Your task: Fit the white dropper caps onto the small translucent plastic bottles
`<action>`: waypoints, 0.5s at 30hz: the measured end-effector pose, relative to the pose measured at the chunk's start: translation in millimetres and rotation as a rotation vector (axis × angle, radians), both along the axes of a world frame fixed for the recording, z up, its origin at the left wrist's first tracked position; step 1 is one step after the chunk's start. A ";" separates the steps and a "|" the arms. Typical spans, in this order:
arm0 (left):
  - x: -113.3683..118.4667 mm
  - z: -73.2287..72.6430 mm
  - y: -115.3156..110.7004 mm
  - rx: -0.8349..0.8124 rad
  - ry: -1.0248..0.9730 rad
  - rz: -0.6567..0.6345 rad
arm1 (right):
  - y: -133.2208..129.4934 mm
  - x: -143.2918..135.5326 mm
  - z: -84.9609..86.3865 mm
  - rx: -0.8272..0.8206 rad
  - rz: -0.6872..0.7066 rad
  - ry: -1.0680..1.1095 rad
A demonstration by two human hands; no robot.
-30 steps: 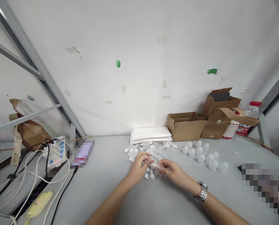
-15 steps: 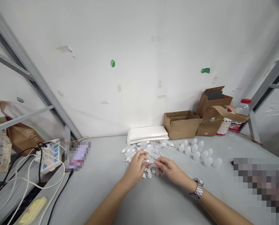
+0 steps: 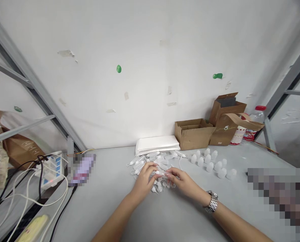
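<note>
My left hand (image 3: 146,179) pinches the white cap end of a small clear plastic tube (image 3: 163,173). The tube's other end is between the fingers of my right hand (image 3: 180,180), which has a metal watch (image 3: 211,201) at its wrist. Both hands are over the front part of a pile of similar clear tubes with white caps and loops (image 3: 153,158). Small white caps (image 3: 160,186) lie just below my fingers. Right of the pile, several translucent white rounded pieces (image 3: 210,167) stand on the grey table.
Behind the pile lies a stack of white sheets (image 3: 157,144). An open cardboard box (image 3: 194,137), a brown paper bag (image 3: 223,131) and a red-capped bottle (image 3: 258,116) stand along the wall. On the left are a power strip (image 3: 51,171), tangled cables and a yellow object (image 3: 34,228).
The tube between my hands now shows more clearly, lying sideways between both sets of fingers. The hands hardly moved; the view has shifted slightly.
</note>
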State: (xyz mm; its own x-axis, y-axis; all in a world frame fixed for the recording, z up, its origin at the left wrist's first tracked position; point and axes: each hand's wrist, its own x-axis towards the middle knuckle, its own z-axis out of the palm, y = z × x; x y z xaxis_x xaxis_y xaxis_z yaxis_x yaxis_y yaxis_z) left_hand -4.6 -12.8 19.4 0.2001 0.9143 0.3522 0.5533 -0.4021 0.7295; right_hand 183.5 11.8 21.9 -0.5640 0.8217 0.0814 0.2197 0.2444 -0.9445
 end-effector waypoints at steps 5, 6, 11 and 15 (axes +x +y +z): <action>-0.4 -6.4 4.1 -0.014 -0.011 0.101 | -0.7 2.3 1.8 0.162 -0.126 -0.104; -1.7 -8.1 6.0 -0.016 -0.022 0.136 | 0.0 2.9 2.4 0.189 -0.146 -0.116; -8.9 -16.9 13.5 -0.018 0.036 0.266 | 5.7 4.9 4.1 0.188 -0.220 -0.115; -8.3 -15.2 10.0 0.023 0.067 0.270 | 6.7 5.6 1.9 0.150 -0.225 -0.101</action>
State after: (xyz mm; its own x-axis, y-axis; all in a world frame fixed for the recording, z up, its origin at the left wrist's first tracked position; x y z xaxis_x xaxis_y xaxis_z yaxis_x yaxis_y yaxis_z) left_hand -12.9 -2.7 4.2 -0.0256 0.9297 0.3675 0.6894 -0.2498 0.6799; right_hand 189.1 18.5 23.7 -0.3807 0.9100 0.1640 0.3749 0.3140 -0.8723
